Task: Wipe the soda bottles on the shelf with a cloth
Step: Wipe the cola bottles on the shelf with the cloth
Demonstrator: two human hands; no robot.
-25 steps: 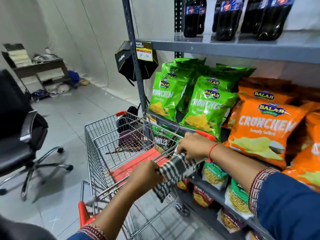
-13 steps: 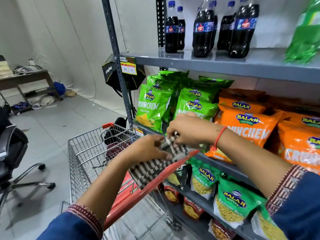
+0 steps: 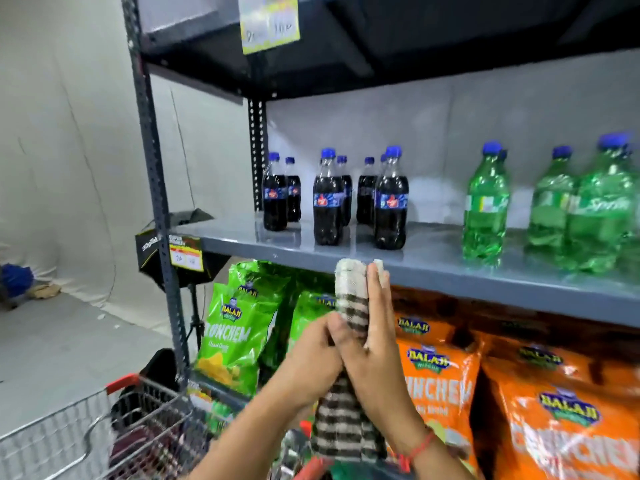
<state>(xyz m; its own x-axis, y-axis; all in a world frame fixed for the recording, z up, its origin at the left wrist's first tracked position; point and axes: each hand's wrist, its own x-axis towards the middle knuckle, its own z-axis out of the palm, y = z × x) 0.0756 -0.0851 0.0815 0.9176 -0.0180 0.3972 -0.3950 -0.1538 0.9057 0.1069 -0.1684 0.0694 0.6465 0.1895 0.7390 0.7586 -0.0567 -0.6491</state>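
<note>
Now both hands (image 3: 349,355) have raised the cloth (image 3: 349,289) to the shelf (image 3: 450,268).

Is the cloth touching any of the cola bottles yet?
No, the striped cloth is pressed between both hands below the shelf edge, apart from the cola bottles standing on it.

both hands have raised the cloth (image 3: 349,299) upright (near shelf (image 3: 450,268) edge).

green crisp bag (image 3: 232,341): "BALAJI", "UNCHEM" | orange crisp bags (image 3: 437,386): "BALAJI", "UNCHEM" | green plastic soda bottle (image 3: 604,211): "Sprite", blurred | yellow-and-black price tag on shelf edge (image 3: 185,251): "SUPER MARKET", numbers unreadable | dark cola bottle labels (image 3: 391,201): unreadable
</note>
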